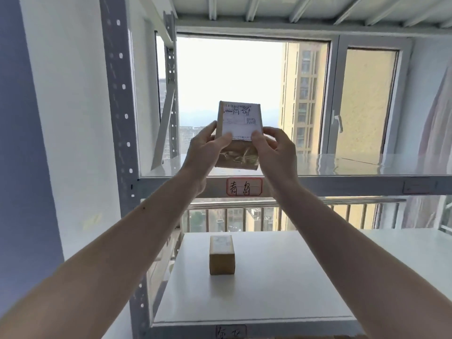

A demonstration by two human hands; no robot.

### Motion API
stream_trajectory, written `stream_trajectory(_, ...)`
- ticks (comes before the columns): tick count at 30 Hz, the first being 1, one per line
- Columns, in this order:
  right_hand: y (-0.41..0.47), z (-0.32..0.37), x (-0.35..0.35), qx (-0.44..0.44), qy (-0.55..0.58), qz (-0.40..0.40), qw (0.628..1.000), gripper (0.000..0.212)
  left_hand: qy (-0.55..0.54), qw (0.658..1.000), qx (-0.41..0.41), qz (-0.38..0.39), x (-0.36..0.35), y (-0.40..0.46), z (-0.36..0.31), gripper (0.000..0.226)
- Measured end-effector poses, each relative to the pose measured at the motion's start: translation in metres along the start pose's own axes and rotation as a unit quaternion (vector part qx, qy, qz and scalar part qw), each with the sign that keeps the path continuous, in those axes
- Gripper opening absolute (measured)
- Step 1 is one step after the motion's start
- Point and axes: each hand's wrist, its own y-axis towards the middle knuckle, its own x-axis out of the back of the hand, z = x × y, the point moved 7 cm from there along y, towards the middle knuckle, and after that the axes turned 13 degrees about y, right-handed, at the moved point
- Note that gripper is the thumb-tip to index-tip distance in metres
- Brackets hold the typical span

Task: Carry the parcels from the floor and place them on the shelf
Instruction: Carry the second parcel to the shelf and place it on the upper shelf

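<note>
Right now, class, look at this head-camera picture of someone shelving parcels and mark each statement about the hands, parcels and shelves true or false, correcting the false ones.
1. Both hands hold one parcel. True: the left hand and right hand grip the held parcel from either side.
2. The held parcel already lies on the upper shelf. False: it is raised in front of the upper shelf, above its front edge.
3. A second parcel stands on the lower shelf. True: the small box sits on the lower shelf.
4. The held parcel has no label. False: a white shipping label covers its upper part.
5. The upper shelf's edge carries a handwritten tag. True: the red-bordered tag.
</note>
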Motion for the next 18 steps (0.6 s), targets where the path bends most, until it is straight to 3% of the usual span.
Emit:
stream_trajectory(11,0.094,-0.078,-0.024,-0.064,-0.056,0.068,0.994,0.038,0.083,0.995,0.054,-0.029,-0.008,0.092,0.058,0.034)
stream_trajectory(18,0.116,-0.107,-0.025,-0.095,-0.119,0.076,0.985,0.037,0.113,0.987,0.114,0.006,-0.015,0.121,0.093,0.053)
